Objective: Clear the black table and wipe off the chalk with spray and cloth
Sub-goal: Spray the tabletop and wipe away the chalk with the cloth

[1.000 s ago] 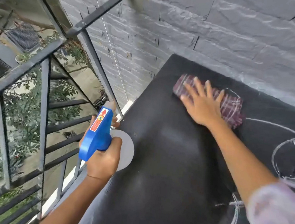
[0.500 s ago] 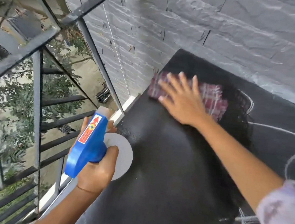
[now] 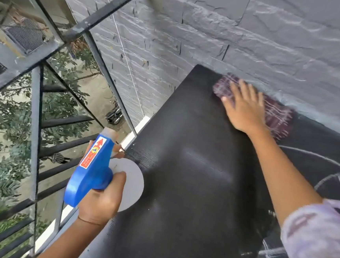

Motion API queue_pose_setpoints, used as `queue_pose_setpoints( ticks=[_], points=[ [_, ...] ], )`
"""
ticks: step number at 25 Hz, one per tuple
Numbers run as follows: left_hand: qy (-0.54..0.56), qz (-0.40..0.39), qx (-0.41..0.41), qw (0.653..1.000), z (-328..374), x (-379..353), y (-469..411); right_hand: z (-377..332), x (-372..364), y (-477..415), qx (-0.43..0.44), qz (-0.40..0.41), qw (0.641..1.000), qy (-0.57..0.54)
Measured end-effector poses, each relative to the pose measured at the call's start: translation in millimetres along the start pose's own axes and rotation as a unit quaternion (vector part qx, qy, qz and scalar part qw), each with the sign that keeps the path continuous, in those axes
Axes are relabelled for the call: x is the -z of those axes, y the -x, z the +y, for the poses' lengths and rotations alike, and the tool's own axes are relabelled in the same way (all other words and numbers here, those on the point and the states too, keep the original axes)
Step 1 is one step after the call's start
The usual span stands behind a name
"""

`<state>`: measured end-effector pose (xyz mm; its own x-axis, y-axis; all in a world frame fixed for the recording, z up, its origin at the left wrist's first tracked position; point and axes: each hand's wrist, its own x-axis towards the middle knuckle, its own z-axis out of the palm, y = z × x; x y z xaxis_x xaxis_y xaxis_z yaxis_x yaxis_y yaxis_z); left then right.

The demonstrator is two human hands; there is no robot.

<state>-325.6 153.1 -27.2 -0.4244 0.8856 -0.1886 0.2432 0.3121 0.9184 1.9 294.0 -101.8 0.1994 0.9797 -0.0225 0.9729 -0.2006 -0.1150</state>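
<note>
**Wiping under way at the far corner; chalk remains on the right side**

The right hand (image 3: pixel 244 108) lies flat and spread, fingers extended, pressing a maroon checked cloth (image 3: pixel 276 119) onto the black table (image 3: pixel 190 192). It grips nothing; the open palm spreads pressure across the fabric, which suits rubbing rather than lifting. The cloth sits at the far edge of the table, touching or very nearly touching the grey stone wall (image 3: pixel 234 42), so the hand is evidently working the margin where the surface meets the wall. The cloth's edges are blurred.

The left hand (image 3: pixel 101 201) is closed around the neck of a blue spray bottle (image 3: pixel 91 171), held upright just off the table's near-left edge, beside the railing. Whether a finger rests on the trigger cannot be told. Held there, the bottle is clear of the wiping path yet ready for another application, in my judgement.

Surface: the left and centre of the table read dark and clean with a faint sheen, possibly damp. White chalk lines (image 3: pixel 329 179) remain on the right portion, near the right forearm, and further strokes show at the lower right. No loose items are seen on the visible table. I judge clearing complete and wiping roughly half done.

Surroundings: an outdoor balcony, a black metal railing (image 3: pixel 35 127) on the left, foliage and ground well below.
</note>
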Motion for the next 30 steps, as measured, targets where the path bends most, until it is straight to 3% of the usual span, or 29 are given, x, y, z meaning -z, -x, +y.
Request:
queue_pose_setpoints(
  ticks=[2, 4, 6, 8, 10, 13, 15, 17, 19, 22, 24, 28, 30],
  points=[
    [0.003, 0.005, -0.004, 1.0, -0.8, -0.2, -0.2, 7.0, 2.2, 18.5, -0.118, -0.003, 0.993, -0.013],
    [0.004, 0.001, -0.005, 1.0, 0.3, -0.3, -0.1, -21.0, 2.7, 41.7, -0.127, 0.001, 0.992, -0.022],
    [0.002, -0.009, -0.021, 1.0, 2.8, 0.3, 1.1, -48.4, -2.4, 85.4, 0.018, 0.006, 1.0, -0.007],
    [-0.002, -0.012, -0.025, 1.0, 2.9, 1.1, 0.9, -48.4, -6.2, 138.5, 0.206, -0.015, 0.978, 0.03],
    [-0.006, -0.018, -0.026, 0.999, 2.0, 1.7, 1.5, -18.4, -3.4, 153.9, 0.251, -0.022, 0.966, 0.055],
    [-0.009, -0.017, -0.036, 0.999, 3.0, -0.2, 1.6, 22.6, 7.0, 97.3, 0.044, -0.01, 0.998, 0.04],
    [-0.009, -0.014, -0.026, 1.0, 5.8, -1.9, 1.8, 17.5, 11.2, 41.4, -0.105, -0.022, 0.994, -0.01],
    [-0.01, -0.015, -0.015, 1.0, 8.9, -2.4, 3.3, -19.3, 13.0, 9.0, -0.147, -0.03, 0.988, -0.028],
    [-0.016, -0.015, -0.025, 0.999, 11.2, -1.0, 4.8, -65.5, 9.1, 15.5, -0.045, -0.046, 0.998, -0.021],
    [-0.021, -0.021, -0.03, 0.999, 10.8, 0.8, 5.5, -87.5, -3.9, 69.5, 0.237, -0.068, 0.969, 0.025],
    [-0.023, -0.022, -0.036, 0.999, 10.8, -0.3, 6.2, -57.6, -2.6, 74.2, 0.29, -0.053, 0.955, 0.04],
    [-0.017, -0.001, -0.053, 0.998, 7.1, -3.8, 5.1, -39.4, 8.9, -14.0, 0.032, -0.039, 0.999, 0.001],
    [-0.008, 0.003, -0.069, 0.998, 5.2, -3.9, 3.8, -80.3, 9.1, -36.7, -0.003, -0.043, 0.999, -0.014]
  ],
)
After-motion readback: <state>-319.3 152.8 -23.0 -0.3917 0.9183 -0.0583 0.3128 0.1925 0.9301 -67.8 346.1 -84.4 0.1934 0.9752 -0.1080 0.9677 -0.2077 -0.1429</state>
